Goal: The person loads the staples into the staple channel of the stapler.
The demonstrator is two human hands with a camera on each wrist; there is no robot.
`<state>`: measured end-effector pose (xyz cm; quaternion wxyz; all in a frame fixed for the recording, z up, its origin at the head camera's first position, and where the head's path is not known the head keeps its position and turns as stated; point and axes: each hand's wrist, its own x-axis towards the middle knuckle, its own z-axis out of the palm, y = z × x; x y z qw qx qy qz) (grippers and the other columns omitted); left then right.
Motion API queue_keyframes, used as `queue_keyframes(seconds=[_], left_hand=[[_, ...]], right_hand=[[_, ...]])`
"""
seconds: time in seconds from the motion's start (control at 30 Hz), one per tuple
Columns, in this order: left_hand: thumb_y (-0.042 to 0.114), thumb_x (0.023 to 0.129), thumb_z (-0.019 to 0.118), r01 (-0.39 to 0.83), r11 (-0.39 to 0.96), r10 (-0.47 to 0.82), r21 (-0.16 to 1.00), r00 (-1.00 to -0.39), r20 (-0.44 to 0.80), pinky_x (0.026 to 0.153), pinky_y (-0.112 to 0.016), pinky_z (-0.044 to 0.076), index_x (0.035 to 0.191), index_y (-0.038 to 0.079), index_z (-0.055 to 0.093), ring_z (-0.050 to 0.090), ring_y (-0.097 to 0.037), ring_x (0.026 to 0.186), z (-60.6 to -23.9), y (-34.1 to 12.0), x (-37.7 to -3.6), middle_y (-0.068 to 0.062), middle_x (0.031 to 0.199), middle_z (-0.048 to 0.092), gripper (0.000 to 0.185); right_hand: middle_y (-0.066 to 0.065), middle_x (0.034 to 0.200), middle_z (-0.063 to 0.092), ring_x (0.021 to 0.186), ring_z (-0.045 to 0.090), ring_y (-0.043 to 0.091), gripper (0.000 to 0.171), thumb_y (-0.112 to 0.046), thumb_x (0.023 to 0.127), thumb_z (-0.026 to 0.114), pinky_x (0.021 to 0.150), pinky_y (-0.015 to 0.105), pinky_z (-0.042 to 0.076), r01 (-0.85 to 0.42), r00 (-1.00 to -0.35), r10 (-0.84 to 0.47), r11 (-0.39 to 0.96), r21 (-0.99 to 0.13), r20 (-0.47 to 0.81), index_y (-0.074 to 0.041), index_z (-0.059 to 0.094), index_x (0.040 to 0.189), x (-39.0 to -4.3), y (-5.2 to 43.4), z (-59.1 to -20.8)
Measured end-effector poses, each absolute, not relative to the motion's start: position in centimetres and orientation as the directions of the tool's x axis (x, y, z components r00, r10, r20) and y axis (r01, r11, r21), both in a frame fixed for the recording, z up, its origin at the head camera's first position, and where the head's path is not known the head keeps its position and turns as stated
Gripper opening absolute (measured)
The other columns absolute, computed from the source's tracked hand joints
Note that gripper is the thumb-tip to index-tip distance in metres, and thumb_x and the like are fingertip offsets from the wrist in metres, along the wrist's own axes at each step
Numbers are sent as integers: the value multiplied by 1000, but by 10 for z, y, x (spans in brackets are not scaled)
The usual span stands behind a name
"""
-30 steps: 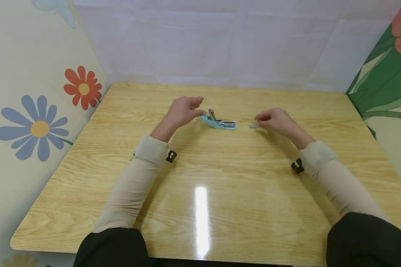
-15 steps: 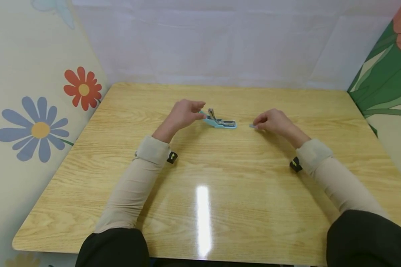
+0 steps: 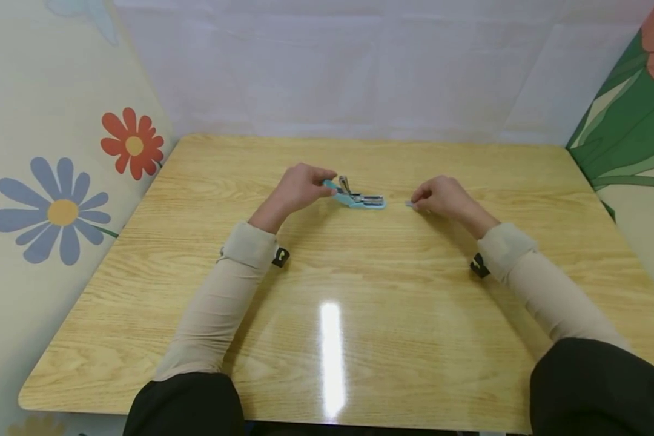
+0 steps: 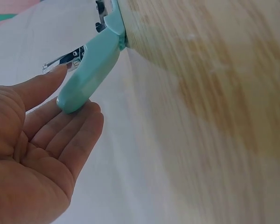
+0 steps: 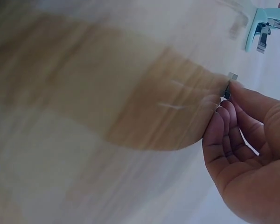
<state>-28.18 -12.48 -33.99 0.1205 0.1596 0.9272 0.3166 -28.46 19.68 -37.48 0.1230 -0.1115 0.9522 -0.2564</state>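
A light blue stapler (image 3: 367,203) lies folded wide apart near the middle of the table, its metal magazine showing. My left hand (image 3: 300,188) holds the end of its raised part (image 4: 91,70), thumb on one side and fingers behind. Inside that part, a metal piece (image 4: 70,59) sticks out past the thumb. To the right of the stapler, my right hand (image 3: 444,197) pinches a small grey strip of staples (image 5: 232,77) between thumb and fingertips, low over the wood. Most of the strip is hidden by the fingers.
The wooden table (image 3: 392,339) reaches back to a white cloth backdrop (image 3: 332,72). Painted flower walls stand at the left and right. A bright light reflection (image 3: 331,357) crosses the front of the table.
The right fingers have come together on the staple strip and shifted slightly left. My left hand has moved a little right and now takes the stapler's end between thumb and fingers.
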Motion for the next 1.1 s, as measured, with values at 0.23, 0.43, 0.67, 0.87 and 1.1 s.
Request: queue_keyframes(seconds=[0.23, 0.43, 0.67, 0.87, 1.1], left_hand=[[29, 97, 62, 204, 764, 361, 613, -922, -143, 101, -43, 49, 145, 16, 50, 55, -24, 128, -338, -125, -282, -5, 147, 53, 51], [32, 97, 62, 184, 775, 345, 604, -925, -161, 103, -44, 48, 146, 16, 49, 54, -26, 130, -339, -126, -282, -6, 147, 53, 53], [32, 97, 63, 172, 776, 331, 606, -930, -161, 102, -44, 49, 144, 17, 51, 55, -26, 129, -340, -127, -280, -6, 145, 55, 51], [29, 97, 62, 153, 771, 328, 618, -928, -178, 99, -42, 50, 143, 19, 52, 56, -23, 126, -339, -128, -278, -5, 144, 56, 48], [26, 98, 61, 150, 766, 322, 625, -931, -171, 102, -41, 49, 143, 17, 52, 57, -23, 127, -338, -129, -279, -6, 142, 57, 47]], right_hand=[[14, 106, 74, 99, 61, 27, 16, -18, 90, 70, 94, 43, 46, -211, -940, -312, 849, -484, -139, -7, 76, 100, -286, 194, -372], [13, 107, 74, 96, 61, 26, 16, -19, 92, 69, 88, 40, 47, -213, -938, -311, 866, -453, -152, -8, 76, 101, -283, 192, -370], [12, 108, 74, 95, 61, 25, 17, -20, 93, 68, 84, 38, 48, -215, -942, -308, 862, -459, -136, -9, 76, 103, -282, 197, -369], [14, 110, 74, 101, 66, 29, 20, -21, 94, 66, 92, 45, 49, -270, -933, -346, 853, -447, -98, -8, 76, 104, -284, 203, -359], [15, 114, 73, 103, 66, 28, 23, -21, 97, 62, 89, 44, 51, -252, -939, -333, 842, -476, -91, -8, 75, 109, -286, 209, -343]])
